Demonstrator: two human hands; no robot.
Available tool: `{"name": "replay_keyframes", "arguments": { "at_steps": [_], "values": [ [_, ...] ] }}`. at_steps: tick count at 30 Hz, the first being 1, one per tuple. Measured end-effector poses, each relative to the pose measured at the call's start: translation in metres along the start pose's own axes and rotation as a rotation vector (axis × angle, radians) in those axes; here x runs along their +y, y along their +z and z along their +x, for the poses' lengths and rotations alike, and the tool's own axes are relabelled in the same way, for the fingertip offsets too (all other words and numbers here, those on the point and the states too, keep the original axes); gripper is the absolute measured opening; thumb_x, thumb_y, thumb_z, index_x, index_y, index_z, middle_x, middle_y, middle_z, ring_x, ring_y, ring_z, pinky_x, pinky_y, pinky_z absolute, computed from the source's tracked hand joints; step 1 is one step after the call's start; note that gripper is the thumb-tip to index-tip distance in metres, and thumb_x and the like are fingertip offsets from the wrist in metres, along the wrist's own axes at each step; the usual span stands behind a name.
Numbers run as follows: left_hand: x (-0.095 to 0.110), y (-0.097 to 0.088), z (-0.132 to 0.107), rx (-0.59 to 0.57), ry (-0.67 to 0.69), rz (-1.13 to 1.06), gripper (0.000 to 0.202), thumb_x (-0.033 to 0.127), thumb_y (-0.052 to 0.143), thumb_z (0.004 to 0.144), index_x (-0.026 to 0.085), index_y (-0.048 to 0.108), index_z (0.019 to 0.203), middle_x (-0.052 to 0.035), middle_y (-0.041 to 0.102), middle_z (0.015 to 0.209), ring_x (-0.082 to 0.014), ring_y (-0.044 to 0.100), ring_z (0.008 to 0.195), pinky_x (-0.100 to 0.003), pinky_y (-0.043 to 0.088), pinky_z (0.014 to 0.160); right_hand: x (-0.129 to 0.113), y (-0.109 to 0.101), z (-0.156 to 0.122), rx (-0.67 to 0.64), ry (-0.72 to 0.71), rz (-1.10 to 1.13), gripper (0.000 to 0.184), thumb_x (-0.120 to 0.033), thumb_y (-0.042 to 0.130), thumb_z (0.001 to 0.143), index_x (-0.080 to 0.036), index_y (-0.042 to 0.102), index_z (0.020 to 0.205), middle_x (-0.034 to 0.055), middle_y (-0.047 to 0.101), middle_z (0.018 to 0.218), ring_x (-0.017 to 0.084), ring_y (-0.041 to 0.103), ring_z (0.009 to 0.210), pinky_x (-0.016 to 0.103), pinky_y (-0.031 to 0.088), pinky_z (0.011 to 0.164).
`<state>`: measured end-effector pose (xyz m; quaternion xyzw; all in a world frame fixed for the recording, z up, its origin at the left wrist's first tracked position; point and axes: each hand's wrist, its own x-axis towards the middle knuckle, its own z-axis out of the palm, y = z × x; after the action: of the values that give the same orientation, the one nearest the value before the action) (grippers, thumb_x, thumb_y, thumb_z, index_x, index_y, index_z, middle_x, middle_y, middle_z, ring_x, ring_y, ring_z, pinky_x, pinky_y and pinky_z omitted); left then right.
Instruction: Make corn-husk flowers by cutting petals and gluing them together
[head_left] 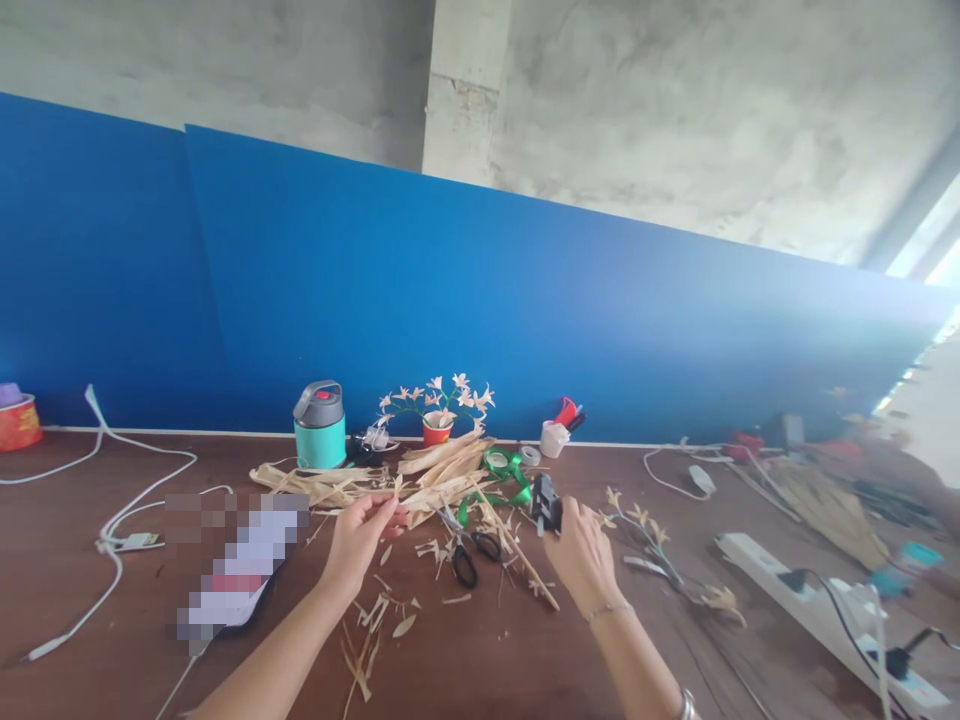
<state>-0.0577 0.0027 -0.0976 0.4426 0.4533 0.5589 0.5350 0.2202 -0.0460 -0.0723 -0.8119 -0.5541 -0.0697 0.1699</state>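
My left hand (361, 540) is closed in a pinch on a small pale husk petal (397, 486), held upright above the table. My right hand (583, 550) is wrapped round a black and grey hand tool (547, 505) whose exact kind I cannot make out. Between the hands lie black-handled scissors (465, 565), a thin stick (517, 550) and cut husk scraps (373, 615). Dried corn husks (442, 470) are piled just beyond, beside green ribbon (517, 478). To the right of my right hand lies a stem with pale husk flowers (652, 535).
Behind the husks, a red cup (438, 430) holds husk flowers, with a teal flask (320, 440) to its left and a white pen cup (553, 440) to its right. A phone (244, 570) lies left; a power strip (825, 620) lies right, near another person's blurred arm (915, 475).
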Motion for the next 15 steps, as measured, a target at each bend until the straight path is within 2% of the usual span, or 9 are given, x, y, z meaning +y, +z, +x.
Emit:
{"name": "replay_keyframes", "arguments": {
  "at_steps": [4,8,11,15],
  "values": [
    [0.0,0.001,-0.001,-0.002,-0.003,0.025,0.034,0.043,0.066,0.065,0.015,0.062,0.083,-0.0043,0.071,0.071,-0.0208,0.067,0.067,-0.026,0.05,0.052,-0.024,-0.001,0.0,0.114,-0.325,0.375,0.024,-0.016,0.049,0.071,-0.019,0.054,0.094,0.0053,0.059,0.088,0.02,0.055,0.081,0.027,0.04,0.07],
    [0.003,0.004,-0.003,0.022,-0.01,0.059,0.029,0.04,0.064,0.066,0.015,0.063,0.08,-0.0049,0.071,0.07,-0.0206,0.067,0.067,-0.025,0.05,0.052,-0.06,0.003,-0.005,0.059,-0.588,0.624,0.019,-0.011,0.047,0.07,-0.02,0.056,0.084,0.0033,0.057,0.08,0.017,0.053,0.074,0.025,0.041,0.068],
    [0.002,0.005,-0.003,0.025,-0.023,0.055,0.025,0.038,0.063,0.066,0.014,0.062,0.075,-0.0052,0.071,0.069,-0.0205,0.068,0.067,-0.026,0.051,0.055,-0.08,0.01,-0.013,0.003,-0.692,0.721,0.021,-0.008,0.047,0.067,-0.02,0.055,0.082,0.003,0.056,0.081,0.017,0.053,0.074,0.024,0.041,0.067],
    [-0.002,0.006,-0.001,0.005,-0.031,0.012,0.024,0.038,0.064,0.066,0.014,0.061,0.071,-0.005,0.07,0.067,-0.021,0.068,0.066,-0.029,0.052,0.058,-0.088,0.027,-0.023,0.018,-0.694,0.755,0.019,-0.008,0.049,0.065,-0.02,0.053,0.078,0.0016,0.054,0.075,0.017,0.051,0.069,0.024,0.039,0.062]
  ]
}}
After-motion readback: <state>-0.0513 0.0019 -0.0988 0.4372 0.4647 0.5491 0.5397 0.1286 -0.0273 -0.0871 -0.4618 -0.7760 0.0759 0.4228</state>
